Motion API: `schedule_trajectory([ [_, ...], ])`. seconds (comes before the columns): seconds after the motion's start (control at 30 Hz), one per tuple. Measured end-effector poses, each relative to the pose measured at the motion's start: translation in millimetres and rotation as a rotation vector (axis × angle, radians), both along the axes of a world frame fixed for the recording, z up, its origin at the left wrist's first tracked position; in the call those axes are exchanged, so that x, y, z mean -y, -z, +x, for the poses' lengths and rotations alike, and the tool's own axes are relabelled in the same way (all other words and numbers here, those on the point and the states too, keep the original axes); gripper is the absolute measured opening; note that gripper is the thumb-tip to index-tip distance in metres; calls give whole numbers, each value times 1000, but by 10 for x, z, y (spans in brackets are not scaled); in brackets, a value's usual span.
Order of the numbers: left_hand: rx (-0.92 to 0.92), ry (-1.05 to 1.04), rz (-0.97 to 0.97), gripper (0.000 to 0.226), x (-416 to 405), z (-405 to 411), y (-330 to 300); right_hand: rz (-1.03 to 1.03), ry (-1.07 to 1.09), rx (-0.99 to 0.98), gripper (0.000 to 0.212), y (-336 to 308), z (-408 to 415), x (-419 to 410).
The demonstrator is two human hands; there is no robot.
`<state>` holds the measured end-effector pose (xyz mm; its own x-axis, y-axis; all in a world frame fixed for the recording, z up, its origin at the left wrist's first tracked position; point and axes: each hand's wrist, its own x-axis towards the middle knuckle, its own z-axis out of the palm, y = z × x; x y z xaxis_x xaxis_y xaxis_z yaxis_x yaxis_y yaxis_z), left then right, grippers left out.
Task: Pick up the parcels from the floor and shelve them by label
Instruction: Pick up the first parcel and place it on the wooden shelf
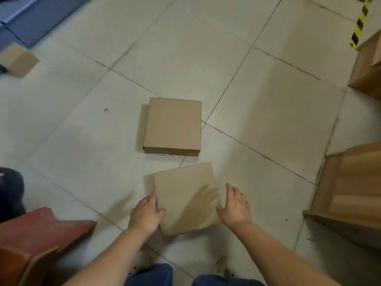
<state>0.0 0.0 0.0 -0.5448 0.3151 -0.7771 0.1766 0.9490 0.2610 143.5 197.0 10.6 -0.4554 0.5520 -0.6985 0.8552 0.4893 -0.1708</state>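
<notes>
A flat brown cardboard parcel (186, 198) is between my hands, low over the tiled floor. My left hand (146, 213) grips its left edge, thumb on top. My right hand (235, 205) is at its right edge with fingers spread; whether it touches the edge I cannot tell. A second, squarer brown parcel (172, 125) lies flat on the floor just beyond it. No label shows on either top face. A third brown parcel (17, 59) lies at the far left.
A red box (35, 234) sits at the lower left next to a dark shoe (10, 193). Wooden shelving (350, 193) stands at the right, with more wooden boxes (369, 67) above it. Blue mats (37, 15) lie at the top left, and yellow-black tape (360, 21) at the top right.
</notes>
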Motion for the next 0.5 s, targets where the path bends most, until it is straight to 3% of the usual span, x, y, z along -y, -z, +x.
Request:
schedule_trajectory([
  [0.27,304,-422,125,85,63,-88,1027,-304,361,-67,83,937,-107,2],
  [0.37,342,-553,157,62,43,-77,1109,-364,478,-101,84,1401,-10,-26],
  [0.5,401,-645,197,57,-26,-45,924,-430,649,-169,71,1134,-110,20],
])
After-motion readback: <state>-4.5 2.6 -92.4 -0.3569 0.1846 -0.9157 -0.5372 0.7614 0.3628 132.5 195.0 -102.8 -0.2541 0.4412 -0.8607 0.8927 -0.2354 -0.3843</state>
